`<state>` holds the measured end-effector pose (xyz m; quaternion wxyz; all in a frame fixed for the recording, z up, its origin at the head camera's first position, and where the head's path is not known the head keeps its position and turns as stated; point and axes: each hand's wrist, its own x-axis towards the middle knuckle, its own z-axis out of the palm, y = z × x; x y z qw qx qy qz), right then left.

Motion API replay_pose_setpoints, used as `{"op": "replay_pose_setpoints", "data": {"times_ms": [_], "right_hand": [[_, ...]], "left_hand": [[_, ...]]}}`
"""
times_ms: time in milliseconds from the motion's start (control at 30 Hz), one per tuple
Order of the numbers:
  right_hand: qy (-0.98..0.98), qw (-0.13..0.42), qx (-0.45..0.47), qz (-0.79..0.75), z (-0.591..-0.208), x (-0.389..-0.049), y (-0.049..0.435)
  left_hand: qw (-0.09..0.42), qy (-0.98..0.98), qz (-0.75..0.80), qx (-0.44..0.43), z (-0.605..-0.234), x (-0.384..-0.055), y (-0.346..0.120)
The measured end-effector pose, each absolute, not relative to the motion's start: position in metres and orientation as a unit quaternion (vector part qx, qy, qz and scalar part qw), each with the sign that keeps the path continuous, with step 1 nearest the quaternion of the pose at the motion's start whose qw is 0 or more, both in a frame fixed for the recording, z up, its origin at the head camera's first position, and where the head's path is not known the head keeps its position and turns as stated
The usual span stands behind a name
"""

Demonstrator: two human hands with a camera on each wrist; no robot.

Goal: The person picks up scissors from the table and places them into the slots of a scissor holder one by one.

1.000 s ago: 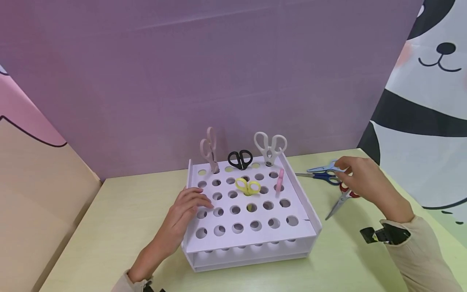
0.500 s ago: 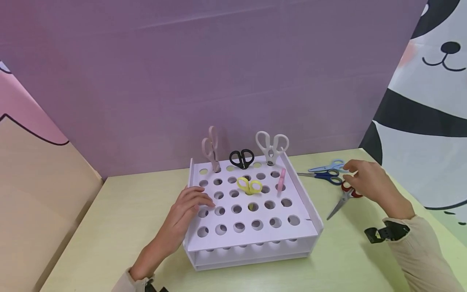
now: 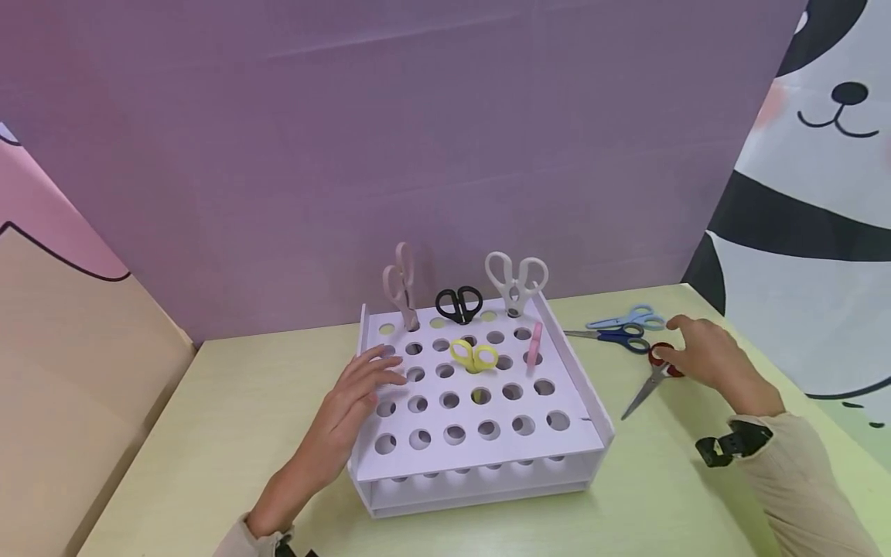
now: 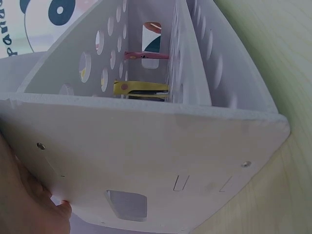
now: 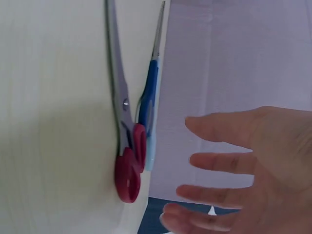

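Observation:
A white rack [image 3: 480,457] with rows of round holes stands on the table. My left hand [image 3: 337,425] rests at its left side, fingers extended over the top board. On the right, my right hand [image 3: 713,362] hovers beside red-handled scissors [image 3: 657,376], thumb near their handle loops. In the right wrist view its fingers [image 5: 222,163] are spread, with nothing between them. Behind the red-handled pair lie dark blue scissors [image 3: 612,336] and light blue scissors [image 3: 616,321]. Yellow scissors [image 3: 474,364] and pink scissors [image 3: 534,346] stand in rack holes, handles up.
Along the rack's back row stand pale pink scissors [image 3: 407,308], black scissors [image 3: 459,316] and white scissors [image 3: 514,299]. A purple wall [image 3: 313,170] rises behind the table [image 3: 278,379]. A panda-print panel [image 3: 814,302] borders the right side.
My right hand has drawn back from the light blue scissors toward the red-handled pair, uncovering the light blue handles. My left fingers have shifted slightly up the rack's edge and spread.

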<state>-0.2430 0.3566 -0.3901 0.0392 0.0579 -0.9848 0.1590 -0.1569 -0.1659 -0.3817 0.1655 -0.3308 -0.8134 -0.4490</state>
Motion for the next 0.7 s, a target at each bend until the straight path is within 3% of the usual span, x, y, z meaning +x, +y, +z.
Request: {"op": "replay_pose_setpoints", "data": {"times_ms": [233, 700], "right_hand": [[-0.985, -0.001, 0.058, 0.164, -0.403, -0.246, 0.358], [-0.987, -0.007, 0.050, 0.150, -0.412, -0.243, 0.354]], "left_hand": [[0.155, -0.836, -0.433, -0.299, -0.381, -0.155, -0.168], [0.105, -0.870, -0.420, -0.235, -0.372, -0.150, -0.171]]}}
